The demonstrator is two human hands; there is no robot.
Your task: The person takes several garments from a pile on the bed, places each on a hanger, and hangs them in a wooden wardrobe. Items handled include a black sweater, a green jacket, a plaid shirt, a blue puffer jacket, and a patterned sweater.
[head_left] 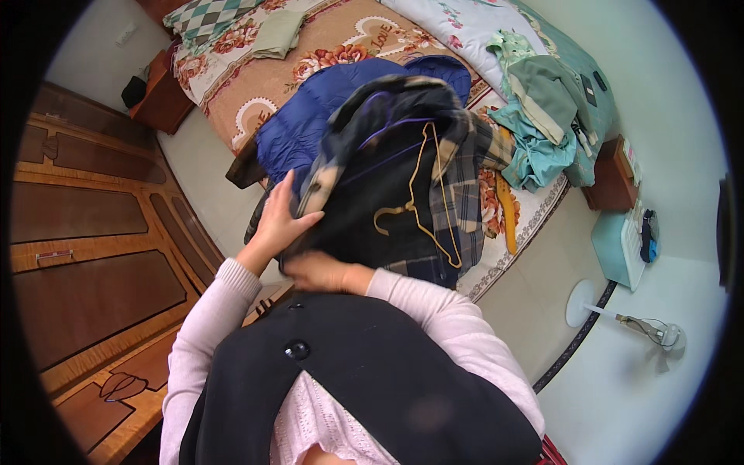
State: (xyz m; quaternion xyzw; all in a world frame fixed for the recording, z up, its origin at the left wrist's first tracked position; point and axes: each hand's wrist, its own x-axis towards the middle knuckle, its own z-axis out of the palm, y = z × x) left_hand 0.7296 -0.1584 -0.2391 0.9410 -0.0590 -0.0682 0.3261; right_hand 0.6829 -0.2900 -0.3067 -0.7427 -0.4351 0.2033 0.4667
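Note:
A plaid jacket (461,198) in navy and beige lies spread on the near edge of the bed, its dark lining showing. On the lining rests a thin yellow wire hanger (416,205), and a purple hanger (397,122) is partly visible near the collar. My left hand (280,221) is at the jacket's left front edge, thumb and fingers apart. Lower down, my right hand (319,271) lies by the jacket's lower left part; motion blur smears its fingers. Behind the jacket is a blue puffer coat (291,139), partly covered by it.
A brown flowered bedspread (325,60) covers the bed. Green and teal clothes (542,105) are heaped at the right, near a yellow strip-like object (508,213). Wooden wardrobe doors (85,209) stand at the left. A white fan (663,335) and a pale blue bin (618,244) are at the right.

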